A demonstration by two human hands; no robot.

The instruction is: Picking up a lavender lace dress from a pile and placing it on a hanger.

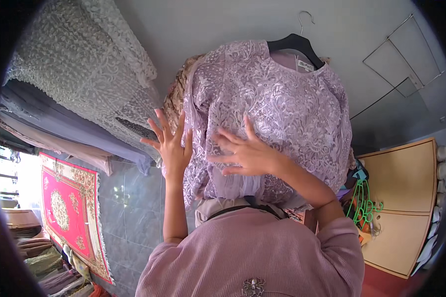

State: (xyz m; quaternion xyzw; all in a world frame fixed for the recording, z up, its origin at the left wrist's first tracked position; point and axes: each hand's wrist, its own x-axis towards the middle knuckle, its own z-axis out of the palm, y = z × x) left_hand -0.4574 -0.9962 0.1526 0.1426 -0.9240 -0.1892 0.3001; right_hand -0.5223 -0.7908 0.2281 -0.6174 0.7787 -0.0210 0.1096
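A mauve lace blouse [275, 107] with floral embroidery and sequins hangs before me on a black hanger [295, 45] with a metal hook. A small label [305, 66] with writing shows inside its neckline. My left hand [172, 150] is raised at the blouse's left edge, fingers spread, holding nothing. In front of the blouse's middle, my right hand [247, 156] has its fingers apart and slightly blurred, also with nothing in them. Whether either hand touches the lace cannot be told. Behind the blouse, a brown-gold lace garment [176, 96] is mostly hidden.
A pale beaded lace garment [85, 63] hangs at upper left, with grey and pink fabrics below it. A red patterned rug [65, 211] lies on grey floor tiles [128, 208]. Green hangers [362, 204] hang beside a wooden cabinet [397, 185]. A metal wire frame [403, 55] is at upper right.
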